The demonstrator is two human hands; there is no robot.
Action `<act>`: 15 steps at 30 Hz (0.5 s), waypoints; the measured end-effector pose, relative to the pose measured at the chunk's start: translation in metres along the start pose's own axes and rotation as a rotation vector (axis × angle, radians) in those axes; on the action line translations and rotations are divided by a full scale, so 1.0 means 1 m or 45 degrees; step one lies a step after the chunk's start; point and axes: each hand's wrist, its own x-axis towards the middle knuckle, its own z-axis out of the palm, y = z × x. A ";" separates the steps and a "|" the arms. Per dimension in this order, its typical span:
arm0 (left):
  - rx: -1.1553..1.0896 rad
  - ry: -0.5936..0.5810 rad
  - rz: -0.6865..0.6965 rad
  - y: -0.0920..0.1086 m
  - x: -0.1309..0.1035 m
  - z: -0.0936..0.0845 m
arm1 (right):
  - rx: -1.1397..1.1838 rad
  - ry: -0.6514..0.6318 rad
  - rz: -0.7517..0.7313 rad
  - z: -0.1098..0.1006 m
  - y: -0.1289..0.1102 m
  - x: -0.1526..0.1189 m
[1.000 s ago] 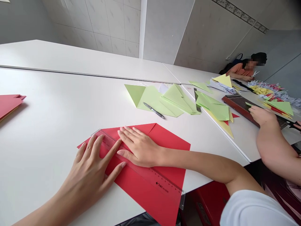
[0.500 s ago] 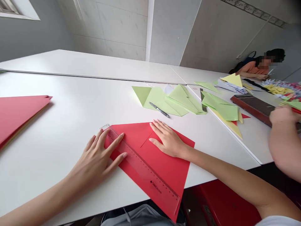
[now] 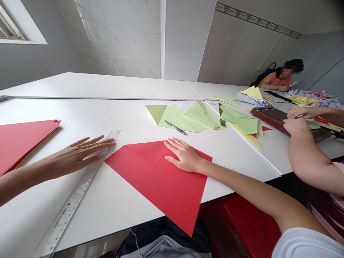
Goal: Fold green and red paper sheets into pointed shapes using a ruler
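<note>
A sheet of red paper (image 3: 161, 179) lies on the white table, with fold lines near its top and one corner past the table edge. My right hand (image 3: 182, 154) lies flat on its upper part, fingers stretched out. Left of the paper is a clear plastic ruler (image 3: 71, 208), slanting toward me. Over the ruler's far end my left hand (image 3: 86, 154) is stretched out, fingertips on it and thumb by its edge; the fingers are not curled round it. A pen (image 3: 174, 127) lies beyond the red paper, beside several light green folded papers (image 3: 200, 118).
At far left is a stack of folded red paper (image 3: 27, 141). On the right, a neighbour's hands (image 3: 298, 118) are at a dark paper trimmer (image 3: 271, 116). Farther off, a person in an orange top (image 3: 271, 80) sits near a heap of colourful paper pieces (image 3: 311, 98).
My left hand has moved left, and the ruler has come off the red paper onto the table, turned to the opposite slant. My right hand has stayed on the paper. The view has shifted.
</note>
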 end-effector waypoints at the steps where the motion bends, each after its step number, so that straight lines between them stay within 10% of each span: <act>1: 0.019 0.004 0.008 0.001 0.005 -0.001 | -0.001 0.000 -0.012 0.000 0.001 0.001; 10: -0.032 0.179 0.260 0.130 0.083 0.023 | 0.020 -0.008 -0.164 -0.001 0.003 0.007; 15: -0.022 0.288 0.231 0.139 0.091 0.027 | -0.037 0.033 -0.160 -0.002 0.001 0.009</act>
